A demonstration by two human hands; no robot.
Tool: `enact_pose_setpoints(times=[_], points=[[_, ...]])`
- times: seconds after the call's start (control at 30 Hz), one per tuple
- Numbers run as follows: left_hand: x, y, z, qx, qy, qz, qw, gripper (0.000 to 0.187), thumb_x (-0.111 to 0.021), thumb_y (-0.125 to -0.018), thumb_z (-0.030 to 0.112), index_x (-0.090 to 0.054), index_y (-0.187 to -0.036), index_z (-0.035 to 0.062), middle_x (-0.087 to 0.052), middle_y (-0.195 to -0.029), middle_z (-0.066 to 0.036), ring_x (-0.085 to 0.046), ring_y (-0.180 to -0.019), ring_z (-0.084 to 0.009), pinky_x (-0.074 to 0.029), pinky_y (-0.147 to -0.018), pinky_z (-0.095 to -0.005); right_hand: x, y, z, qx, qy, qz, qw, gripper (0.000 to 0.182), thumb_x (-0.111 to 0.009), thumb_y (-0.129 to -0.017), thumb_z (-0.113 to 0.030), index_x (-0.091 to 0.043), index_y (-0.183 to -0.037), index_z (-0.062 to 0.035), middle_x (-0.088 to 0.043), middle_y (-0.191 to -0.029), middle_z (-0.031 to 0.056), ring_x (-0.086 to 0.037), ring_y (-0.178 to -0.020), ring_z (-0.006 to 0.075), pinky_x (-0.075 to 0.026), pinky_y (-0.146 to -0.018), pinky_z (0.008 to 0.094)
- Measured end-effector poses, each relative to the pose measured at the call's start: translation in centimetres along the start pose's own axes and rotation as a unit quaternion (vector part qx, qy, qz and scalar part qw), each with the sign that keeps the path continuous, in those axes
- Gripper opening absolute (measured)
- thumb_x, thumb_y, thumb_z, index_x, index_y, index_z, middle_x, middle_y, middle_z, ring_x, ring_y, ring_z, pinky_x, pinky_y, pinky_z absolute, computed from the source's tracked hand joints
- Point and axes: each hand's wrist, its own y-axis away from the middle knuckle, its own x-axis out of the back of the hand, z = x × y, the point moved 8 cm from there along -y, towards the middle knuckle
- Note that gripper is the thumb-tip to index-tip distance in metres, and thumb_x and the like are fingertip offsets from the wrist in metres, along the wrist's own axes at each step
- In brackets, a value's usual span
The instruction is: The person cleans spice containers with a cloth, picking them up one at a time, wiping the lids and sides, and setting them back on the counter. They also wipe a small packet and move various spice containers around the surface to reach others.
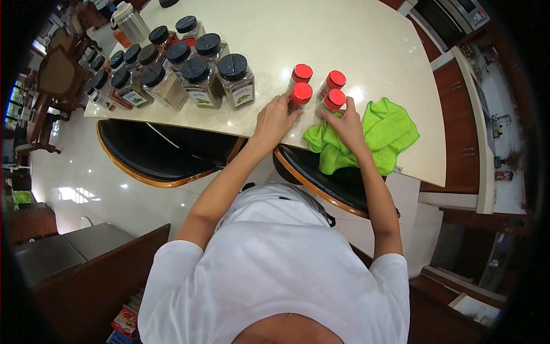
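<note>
My left hand (pixel 276 119) has its fingers and thumb around a small red-capped spice jar (pixel 301 94) near the counter's front edge. A matching red-capped jar (pixel 334 100) is between the thumb and fingers of my right hand (pixel 346 122). Both held jars stand upright, their bodies partly hidden by my fingers. Right behind them are two more red-capped jars, one on the left (pixel 302 72) and one on the right (pixel 336 79). A bright green cloth (pixel 389 129) lies crumpled under and beside my right wrist, hanging over the counter edge.
Several larger black-capped spice jars (pixel 235 80) stand grouped on the left of the pale counter (pixel 366 34). A clear lidded bottle (pixel 130 23) is behind them. Two black-seated chairs, one on the left (pixel 166 150) and one on the right (pixel 315 172), are tucked at the front edge.
</note>
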Motion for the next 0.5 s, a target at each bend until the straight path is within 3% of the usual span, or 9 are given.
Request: enact_pose_setpoints(times=[0.07, 0.13, 0.2, 0.27, 0.3, 0.37, 0.43, 0.47, 0.5], points=[[-0.4, -0.3, 0.0, 0.051, 0.031, -0.045, 0.997, 0.062, -0.073, -0.073, 0.019, -0.042, -0.122, -0.0056, -0.057, -0.103, -0.023, -0.058, -0.095, -0.0385, -0.049, -0.078, -0.0424, -0.8, -0.1, 0.6, 0.013, -0.088, 0.006, 0.996, 0.083, -0.073, -0.072, -0.036, -0.029, -0.134, -0.0029, -0.064, -0.101, 0.0184, -0.064, -0.091, 0.0321, -0.050, -0.075, 0.0382], [-0.4, -0.4, -0.4, 0.053, 0.033, -0.026, 0.998, 0.072, -0.074, -0.071, 0.018, -0.036, -0.127, -0.0062, -0.054, -0.106, -0.025, -0.056, -0.097, -0.0399, -0.048, -0.079, -0.0424, -1.4, -0.7, 1.3, 0.026, -0.177, 0.011, 0.984, 0.086, -0.075, -0.072, -0.030, -0.025, -0.137, -0.0023, -0.063, -0.107, 0.0179, -0.063, -0.093, 0.0301, -0.050, -0.078, 0.0367], [-0.6, -0.8, -1.4, 0.054, 0.033, -0.009, 0.998, 0.082, -0.075, -0.069, 0.017, -0.029, -0.132, -0.0069, -0.051, -0.109, -0.028, -0.055, -0.099, -0.0412, -0.048, -0.081, -0.0424, -3.3, -1.4, 1.8, 0.025, -0.295, -0.079, 0.952, 0.086, -0.074, -0.074, -0.020, -0.022, -0.140, -0.0024, -0.057, -0.118, 0.0164, -0.061, -0.095, 0.0274, -0.049, -0.081, 0.0351], [-2.1, -2.1, -1.8, 0.000, 0.067, -0.094, 0.993, 0.088, -0.074, -0.067, 0.011, -0.020, -0.135, -0.0088, -0.044, -0.114, -0.031, -0.053, -0.101, -0.0442, -0.048, -0.084, -0.0411, -3.5, -1.7, 1.5, 0.024, -0.269, -0.087, 0.959, 0.083, -0.073, -0.075, -0.019, -0.023, -0.140, -0.0027, -0.056, -0.118, 0.0149, -0.061, -0.096, 0.0260, -0.049, -0.082, 0.0347], [-2.5, -2.4, -2.1, -0.001, 0.065, -0.090, 0.994, 0.088, -0.074, -0.067, 0.011, -0.020, -0.135, -0.0088, -0.044, -0.114, -0.031, -0.053, -0.101, -0.0442, -0.048, -0.084, -0.0411, -3.7, -1.8, 1.4, 0.021, -0.242, -0.096, 0.965, 0.080, -0.071, -0.077, -0.017, -0.024, -0.140, -0.0029, -0.056, -0.119, 0.0134, -0.061, -0.097, 0.0246, -0.048, -0.083, 0.0343], [-3.6, -3.5, -2.0, 0.006, 0.122, -0.139, 0.983, 0.091, -0.071, -0.064, 0.003, -0.021, -0.140, -0.0008, -0.045, -0.119, -0.026, -0.049, -0.110, -0.0380, -0.043, -0.094, -0.0388, -3.1, -1.6, 1.2, 0.035, -0.239, -0.088, 0.966, 0.079, -0.071, -0.077, -0.017, -0.025, -0.140, -0.0032, -0.056, -0.119, 0.0126, -0.060, -0.099, 0.0235, -0.048, -0.085, 0.0344], [-4.1, -4.1, -0.1, -0.138, 0.090, -0.101, 0.981, 0.088, -0.066, -0.063, 0.000, -0.022, -0.140, -0.0002, -0.043, -0.126, -0.025, -0.044, -0.116, -0.0383, -0.036, -0.101, -0.0407, -2.9, -1.1, -0.4, 0.030, -0.245, -0.105, 0.963, 0.070, -0.069, -0.078, -0.015, -0.034, -0.137, -0.0023, -0.059, -0.118, 0.0111, -0.057, -0.104, 0.0208, -0.045, -0.089, 0.0338], [-5.2, -4.1, -0.1, -0.146, 0.045, -0.116, 0.981, 0.087, -0.064, -0.064, -0.001, -0.023, -0.141, 0.0027, -0.040, -0.131, -0.025, -0.039, -0.121, -0.0396, -0.030, -0.105, -0.0424, -3.0, -1.2, 0.3, 0.012, -0.206, -0.131, 0.970, 0.060, -0.068, -0.078, -0.014, -0.042, -0.131, -0.0007, -0.060, -0.116, 0.0119, -0.057, -0.105, 0.0212, -0.045, -0.090, 0.0333], [-8.4, -4.8, -1.9, -0.225, -0.026, -0.053, 0.972, 0.087, -0.064, -0.066, 0.001, -0.021, -0.142, 0.0022, -0.038, -0.133, -0.025, -0.037, -0.123, -0.0412, -0.029, -0.106, -0.0434, -2.8, -1.1, -0.6, 0.025, -0.230, -0.130, 0.964, 0.053, -0.067, -0.079, -0.014, -0.048, -0.126, 0.0002, -0.060, -0.115, 0.0116, -0.057, -0.106, 0.0213, -0.044, -0.091, 0.0336]])
